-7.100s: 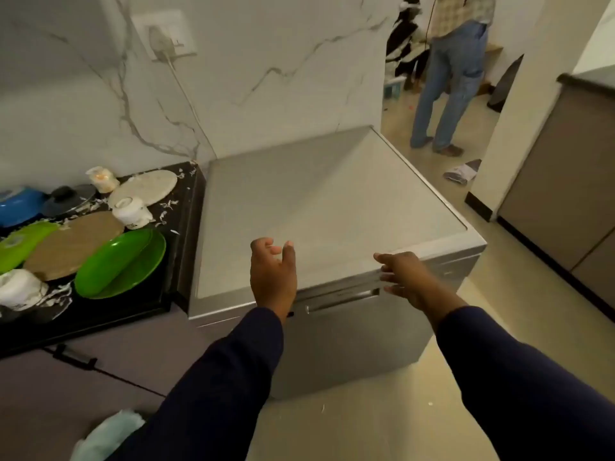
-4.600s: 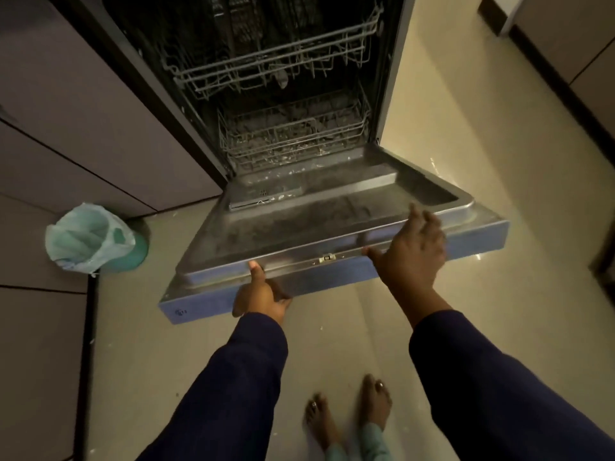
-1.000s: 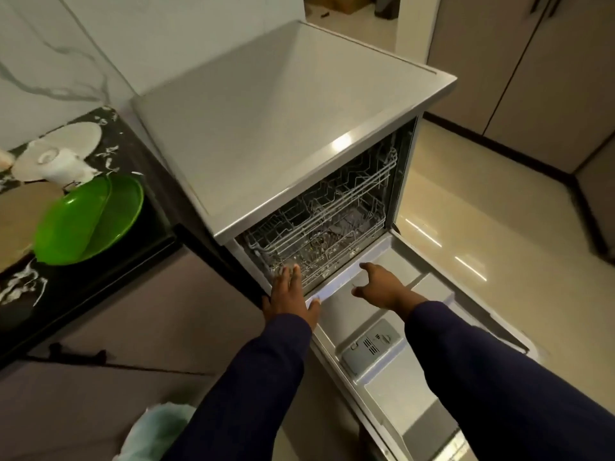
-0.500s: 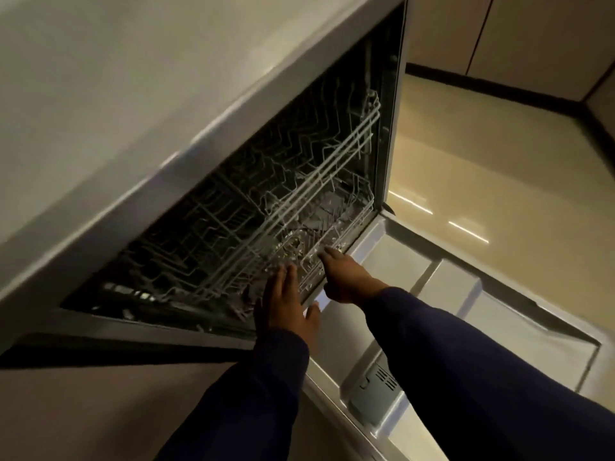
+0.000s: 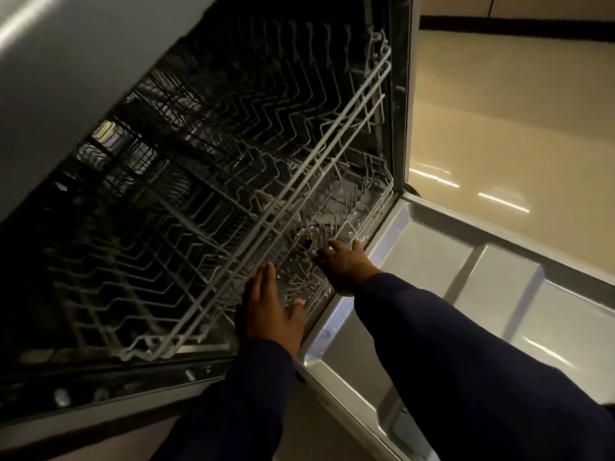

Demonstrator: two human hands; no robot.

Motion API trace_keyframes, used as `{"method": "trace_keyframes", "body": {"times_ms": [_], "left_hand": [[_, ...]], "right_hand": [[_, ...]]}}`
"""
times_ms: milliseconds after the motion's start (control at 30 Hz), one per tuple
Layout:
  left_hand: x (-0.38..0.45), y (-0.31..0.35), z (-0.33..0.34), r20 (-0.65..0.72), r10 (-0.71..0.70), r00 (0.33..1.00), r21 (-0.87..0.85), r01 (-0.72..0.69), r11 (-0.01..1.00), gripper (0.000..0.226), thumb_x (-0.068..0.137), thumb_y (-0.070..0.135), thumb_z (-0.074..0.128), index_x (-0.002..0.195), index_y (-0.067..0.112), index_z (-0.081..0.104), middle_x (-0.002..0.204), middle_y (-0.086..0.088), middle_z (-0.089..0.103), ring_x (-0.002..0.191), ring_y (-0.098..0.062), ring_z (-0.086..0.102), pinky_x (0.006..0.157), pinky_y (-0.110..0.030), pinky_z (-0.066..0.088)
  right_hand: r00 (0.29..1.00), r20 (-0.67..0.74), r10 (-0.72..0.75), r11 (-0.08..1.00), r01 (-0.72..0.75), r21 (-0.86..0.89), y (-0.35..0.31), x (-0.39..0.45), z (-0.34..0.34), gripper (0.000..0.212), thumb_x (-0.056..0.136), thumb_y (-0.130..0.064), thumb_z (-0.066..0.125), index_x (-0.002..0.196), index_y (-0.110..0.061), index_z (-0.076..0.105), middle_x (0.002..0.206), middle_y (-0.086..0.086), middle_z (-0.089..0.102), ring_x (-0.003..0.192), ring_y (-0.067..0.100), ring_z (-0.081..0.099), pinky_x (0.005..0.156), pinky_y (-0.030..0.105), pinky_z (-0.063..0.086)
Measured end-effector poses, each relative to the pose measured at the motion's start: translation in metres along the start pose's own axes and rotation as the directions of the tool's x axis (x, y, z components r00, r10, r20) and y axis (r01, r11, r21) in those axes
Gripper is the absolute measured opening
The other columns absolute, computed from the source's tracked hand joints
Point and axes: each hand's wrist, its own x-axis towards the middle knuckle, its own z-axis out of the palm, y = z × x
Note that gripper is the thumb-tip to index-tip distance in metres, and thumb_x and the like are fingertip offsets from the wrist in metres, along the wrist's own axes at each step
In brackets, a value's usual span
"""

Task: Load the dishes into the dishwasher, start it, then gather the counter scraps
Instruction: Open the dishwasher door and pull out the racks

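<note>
The dishwasher (image 5: 66, 81) stands open, its door (image 5: 429, 261) folded down flat to the right. Both wire racks sit inside and hold no dishes: the upper rack (image 5: 299, 168) crosses the opening, with the lower rack (image 5: 356, 207) beneath it near the door hinge. My left hand (image 5: 266, 311) reaches in under the upper rack's front rail, fingers straight and together, holding nothing. My right hand (image 5: 342, 264) is at the lower rack's front edge, its fingers curled in among the wires. No dishes or counter are in view.
The open door juts out over the beige tiled floor (image 5: 515, 111) on the right. A dark skirting strip (image 5: 515, 26) runs along the far wall. The grey dishwasher top fills the upper left, close to my head.
My view has dropped closer to the dishwasher opening. Both hands have pushed a little further in, and the right hand's fingers have closed into the lower rack's front wires.
</note>
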Motion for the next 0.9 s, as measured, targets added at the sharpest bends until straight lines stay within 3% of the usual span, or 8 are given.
{"method": "trace_keyframes", "body": {"times_ms": [200,433,900], "left_hand": [[0.0,0.004,0.019,0.047,-0.046,0.998,0.06,0.043,0.997,0.078,0.088,0.026,0.056,0.147,0.02,0.005,0.156,0.001,0.004,0.144,-0.019,0.008,0.117,-0.038,0.017],[-0.012,0.015,0.03,0.108,-0.132,0.985,0.106,0.121,0.987,0.08,0.088,0.03,0.057,0.147,0.019,0.005,0.156,0.001,0.003,0.144,-0.019,0.007,0.117,-0.038,0.016],[-0.072,0.042,0.05,0.19,-0.178,0.966,0.184,0.143,0.973,0.078,0.09,0.034,0.053,0.147,0.023,0.0,0.156,0.003,0.001,0.144,-0.02,0.007,0.114,-0.041,0.014]], "right_hand": [[0.997,-0.07,0.03,0.993,-0.022,0.114,-0.001,0.001,0.007,0.041,0.099,-0.024,0.034,0.139,-0.019,0.039,0.139,0.004,0.039,0.131,0.026,0.033,0.101,0.054,0.033],[1.0,0.003,0.027,0.98,-0.027,0.199,0.021,-0.057,0.029,0.041,0.097,-0.029,0.043,0.134,-0.012,0.041,0.135,0.008,0.041,0.127,0.027,0.034,0.09,0.039,0.043],[0.97,0.197,0.14,0.972,-0.173,0.159,0.063,-0.197,0.077,0.032,0.097,-0.025,0.043,0.126,-0.014,0.053,0.13,0.005,0.047,0.124,0.027,0.035,0.089,0.037,0.043]]}}
